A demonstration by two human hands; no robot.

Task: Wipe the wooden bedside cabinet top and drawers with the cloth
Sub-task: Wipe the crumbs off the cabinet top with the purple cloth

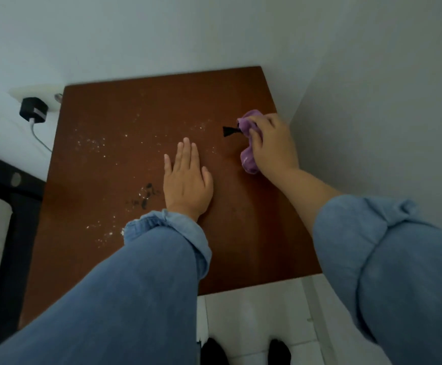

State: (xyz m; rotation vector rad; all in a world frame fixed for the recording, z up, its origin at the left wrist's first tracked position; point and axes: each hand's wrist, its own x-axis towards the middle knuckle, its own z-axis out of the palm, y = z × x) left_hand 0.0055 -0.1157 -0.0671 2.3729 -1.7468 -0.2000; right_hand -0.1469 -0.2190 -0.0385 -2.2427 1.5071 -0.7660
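Note:
The wooden bedside cabinet top [125,122] fills the middle of the head view, reddish brown, seen from above. White crumbs [93,143] are scattered over its left and middle, and a dark smudge [146,196] lies left of my left hand. My left hand [187,180] rests flat on the top, fingers together, holding nothing. My right hand [272,146] is closed on a bunched purple cloth [249,159] pressed on the top near its right edge. A small black tag [229,131] sticks out of the cloth to the left. The drawers are hidden below the top.
White walls stand behind and to the right of the cabinet. A black plug [33,109] with a white cable [39,139] sits in a wall socket at the left. A dark bed frame [9,185] is at the far left. White floor tiles [254,312] and my dark shoes [279,351] are below.

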